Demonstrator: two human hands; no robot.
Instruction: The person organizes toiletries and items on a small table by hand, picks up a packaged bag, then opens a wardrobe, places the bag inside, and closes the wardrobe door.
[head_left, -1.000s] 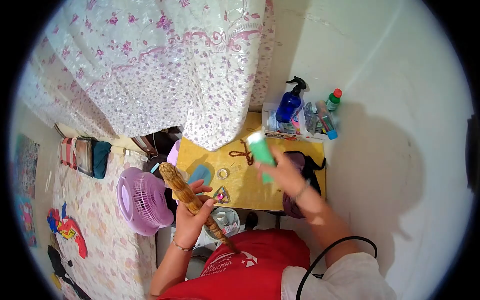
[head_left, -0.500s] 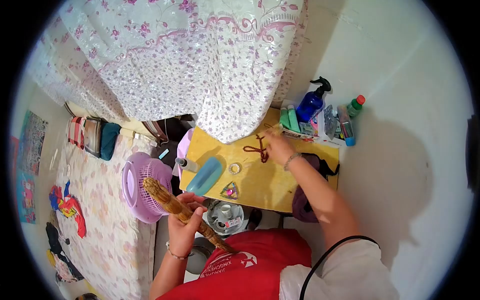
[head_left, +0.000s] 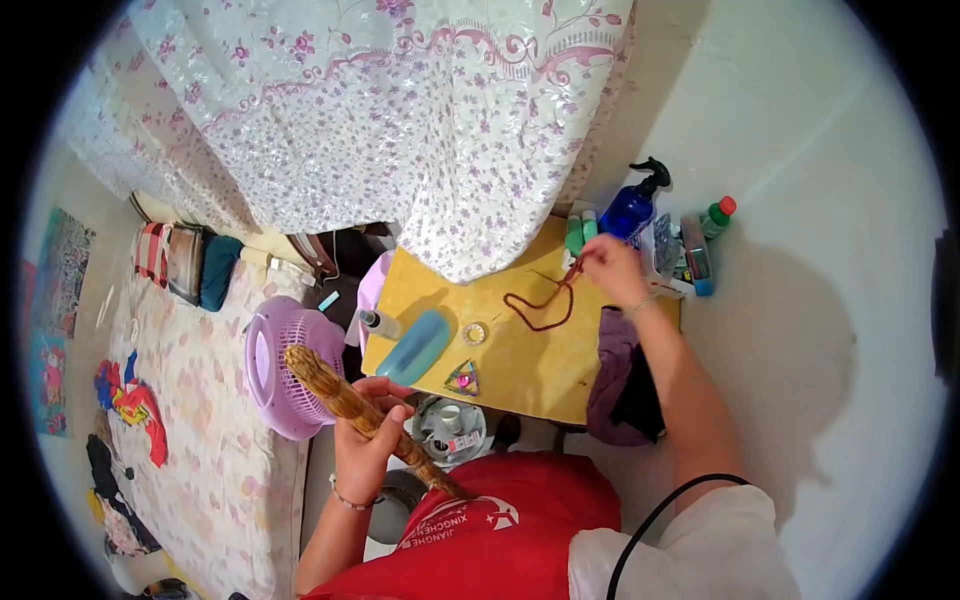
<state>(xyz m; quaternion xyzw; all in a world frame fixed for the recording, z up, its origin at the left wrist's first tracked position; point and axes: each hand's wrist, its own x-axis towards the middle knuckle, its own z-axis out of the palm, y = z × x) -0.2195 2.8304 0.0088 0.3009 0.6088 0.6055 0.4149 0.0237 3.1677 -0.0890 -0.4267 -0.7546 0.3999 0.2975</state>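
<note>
Currently pinches a dark-red beaded loop (head_left: pixel 571 300) by one end in the right grip (head_left: pixel 613 270), over the yellow worktop (head_left: pixel 535 385); clasps a ribbed golden-brown stick (head_left: pixel 338 396) in the left grip (head_left: pixel 368 440).

A plain pale wall (head_left: pixel 780 120) with a soft shadow (head_left: pixel 800 340).
A white curtain with purple flowers (head_left: pixel 400 130) hangs beside a yellow rectangular table (head_left: pixel 530 380); at left is a bed with pale flowered sheet (head_left: pixel 230 400).

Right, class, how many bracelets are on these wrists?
2: the first bracelet circles the wrist of the left hand, holding the stick; the second bracelet circles that of the right hand, holding the reddish-brown string.
</note>
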